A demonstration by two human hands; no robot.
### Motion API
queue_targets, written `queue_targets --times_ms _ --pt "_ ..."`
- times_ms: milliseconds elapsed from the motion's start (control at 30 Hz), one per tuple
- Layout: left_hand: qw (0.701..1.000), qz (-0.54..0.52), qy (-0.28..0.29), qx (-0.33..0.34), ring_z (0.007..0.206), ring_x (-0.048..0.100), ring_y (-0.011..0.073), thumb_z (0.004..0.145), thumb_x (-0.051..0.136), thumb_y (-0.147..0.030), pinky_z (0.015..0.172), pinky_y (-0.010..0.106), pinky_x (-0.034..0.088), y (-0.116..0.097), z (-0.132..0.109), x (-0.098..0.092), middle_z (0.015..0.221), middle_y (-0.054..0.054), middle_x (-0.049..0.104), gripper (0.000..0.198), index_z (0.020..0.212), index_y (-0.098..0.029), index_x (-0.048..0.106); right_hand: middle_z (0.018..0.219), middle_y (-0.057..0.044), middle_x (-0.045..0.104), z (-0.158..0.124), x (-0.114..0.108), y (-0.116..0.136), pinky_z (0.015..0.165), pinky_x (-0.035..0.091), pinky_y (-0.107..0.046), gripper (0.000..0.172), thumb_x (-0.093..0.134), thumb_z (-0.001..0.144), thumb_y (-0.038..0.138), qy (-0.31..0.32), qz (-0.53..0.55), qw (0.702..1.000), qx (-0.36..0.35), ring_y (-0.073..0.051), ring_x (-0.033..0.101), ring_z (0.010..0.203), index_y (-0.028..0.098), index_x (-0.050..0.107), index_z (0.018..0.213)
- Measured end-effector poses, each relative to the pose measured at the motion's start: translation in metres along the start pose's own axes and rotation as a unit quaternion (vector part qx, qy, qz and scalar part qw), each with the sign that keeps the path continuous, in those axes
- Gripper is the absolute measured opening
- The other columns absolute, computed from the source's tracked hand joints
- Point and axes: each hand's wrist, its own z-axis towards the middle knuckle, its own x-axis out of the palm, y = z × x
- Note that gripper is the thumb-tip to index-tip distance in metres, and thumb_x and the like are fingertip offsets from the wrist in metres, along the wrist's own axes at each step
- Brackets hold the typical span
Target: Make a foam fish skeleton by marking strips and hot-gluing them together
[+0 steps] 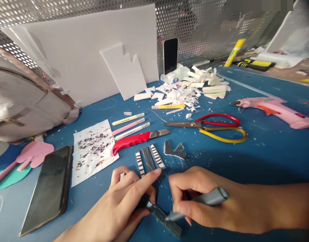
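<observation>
My right hand point(205, 191) grips a grey marker point(212, 197), its tip against a dark strip point(167, 220) at the bottom of the view. The strip's other end is pinched in my left hand point(126, 201), whose index finger stretches forward. Part of the strip is hidden under those fingers. Just beyond my left hand lie two black-and-white striped pieces point(157, 156) and a plain dark piece point(148, 159) between them. A dark notched piece point(174, 150) rests to their right.
Farther off are a red-handled knife point(131, 139), scissors point(220, 127), several highlighters point(129, 126) and a pile of white scraps point(179, 94). A pink glue gun point(278, 109) lies right. A phone point(48, 188) and speckled paper point(94, 148) sit left; a bag point(30, 101) stands behind.
</observation>
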Motion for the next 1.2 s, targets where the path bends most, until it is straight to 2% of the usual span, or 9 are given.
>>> queue_targets --times_ms 100,200,267,400,533,667,933,1067,1200 --pt "1.000 -0.006 -0.011 0.007 0.088 0.051 0.0140 0.108 0.035 -0.017 0.100 0.030 0.027 -0.0002 -0.0006 0.0002 0.104 0.004 0.068 0.044 0.151 -0.007 0.032 0.061 0.003 0.052 -0.0008 0.0002 0.0005 0.052 0.033 -0.024 0.040 0.051 0.098 0.051 0.019 0.008 1.000 -0.003 -0.010 0.045 0.056 0.020 0.046 0.072" --pt "1.000 0.003 0.014 -0.019 0.090 0.052 0.0141 0.108 0.037 -0.017 0.100 0.030 0.028 -0.0008 -0.0025 -0.0013 0.106 0.003 0.068 0.046 0.153 -0.010 0.029 0.069 0.002 0.055 -0.0009 0.0000 0.0015 0.058 0.037 -0.024 0.036 0.052 0.098 0.051 -0.016 -0.009 1.000 -0.003 -0.011 0.047 0.062 0.020 0.051 0.080" --pt "1.000 0.004 0.019 -0.020 0.090 0.052 0.0142 0.107 0.039 -0.017 0.100 0.030 0.028 0.0002 -0.0037 -0.0011 0.107 0.003 0.067 0.047 0.153 -0.010 0.029 0.064 0.004 0.052 -0.0002 -0.0001 0.0015 0.059 0.037 -0.025 0.039 0.052 0.098 0.053 -0.007 -0.017 1.000 -0.005 -0.011 0.045 0.060 0.020 0.051 0.077" --pt "1.000 -0.012 -0.010 0.011 0.088 0.052 0.0144 0.107 0.038 -0.017 0.100 0.030 0.027 0.0040 -0.0047 0.0022 0.104 0.004 0.066 0.046 0.152 -0.006 0.032 0.071 0.002 0.059 0.0011 0.0000 0.0005 0.061 0.039 -0.025 0.034 0.057 0.096 0.051 -0.014 0.006 1.000 -0.001 -0.012 0.050 0.064 0.019 0.057 0.083" --pt "1.000 -0.007 0.002 -0.002 0.088 0.053 0.0146 0.108 0.038 -0.018 0.102 0.031 0.027 0.0036 -0.0038 0.0017 0.105 0.004 0.067 0.047 0.153 -0.007 0.031 0.064 0.003 0.056 0.0004 0.0001 -0.0001 0.060 0.038 -0.025 0.038 0.058 0.095 0.051 0.009 0.010 1.000 -0.001 -0.011 0.049 0.061 0.019 0.053 0.076" --pt "1.000 0.002 0.002 -0.001 0.088 0.054 0.0143 0.108 0.037 -0.018 0.101 0.031 0.028 0.0012 -0.0027 -0.0007 0.104 0.004 0.068 0.046 0.152 -0.008 0.030 0.076 0.001 0.062 0.0004 0.0004 0.0001 0.066 0.041 -0.027 0.033 0.058 0.095 0.052 -0.006 0.006 1.000 0.002 -0.013 0.054 0.069 0.019 0.059 0.086" --pt "1.000 -0.022 -0.007 0.013 0.088 0.051 0.0144 0.107 0.038 -0.015 0.102 0.029 0.024 0.0034 -0.0047 0.0023 0.105 0.004 0.066 0.046 0.152 -0.005 0.032 0.067 0.003 0.057 0.0000 -0.0009 0.0010 0.061 0.039 -0.025 0.037 0.055 0.096 0.052 0.008 0.008 1.000 0.008 -0.012 0.050 0.062 0.020 0.051 0.078" --pt "0.999 -0.012 0.022 -0.020 0.091 0.051 0.0147 0.106 0.038 -0.014 0.102 0.029 0.025 -0.0010 -0.0042 -0.0026 0.108 0.004 0.066 0.048 0.153 -0.009 0.028 0.071 0.002 0.057 0.0002 -0.0004 0.0021 0.061 0.039 -0.025 0.035 0.056 0.096 0.052 -0.008 0.005 1.000 0.002 -0.012 0.049 0.064 0.019 0.054 0.082" --pt "0.999 -0.012 0.031 -0.031 0.092 0.050 0.0147 0.107 0.038 -0.015 0.103 0.030 0.025 -0.0025 -0.0039 -0.0040 0.109 0.003 0.065 0.049 0.154 -0.011 0.026 0.065 0.002 0.054 0.0012 -0.0002 0.0020 0.055 0.038 -0.025 0.040 0.053 0.096 0.053 0.021 0.038 0.999 0.006 -0.011 0.048 0.058 0.020 0.050 0.075"
